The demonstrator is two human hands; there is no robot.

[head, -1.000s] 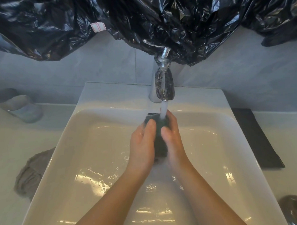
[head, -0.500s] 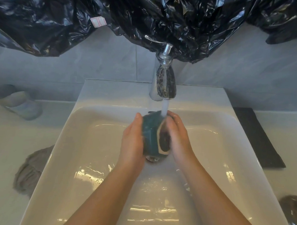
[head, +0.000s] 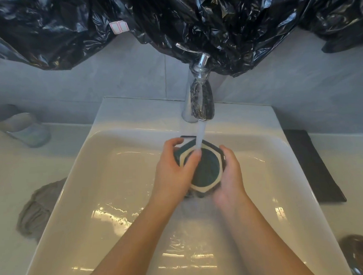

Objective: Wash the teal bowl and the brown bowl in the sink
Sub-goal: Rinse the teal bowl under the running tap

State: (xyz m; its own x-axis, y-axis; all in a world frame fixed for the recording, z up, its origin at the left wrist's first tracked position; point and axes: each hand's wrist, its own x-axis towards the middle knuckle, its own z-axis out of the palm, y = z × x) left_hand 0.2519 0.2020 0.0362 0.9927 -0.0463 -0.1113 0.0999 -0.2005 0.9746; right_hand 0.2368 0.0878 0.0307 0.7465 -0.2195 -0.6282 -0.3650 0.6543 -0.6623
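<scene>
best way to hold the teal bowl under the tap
Grip the teal bowl by its outer wall, on opposite flat sides of the six-sided rim, coming from left and right as the left hand and right hand do. Its opening faces up into the water stream, so side holds likely keep the inside free.

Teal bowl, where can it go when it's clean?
Bare counter lies between the clear container and the gray cloth, and on the right between the black mat and the brown bowl. Under the faucet it is crowded: the left hand and right hand grip the teal bowl there.
</scene>
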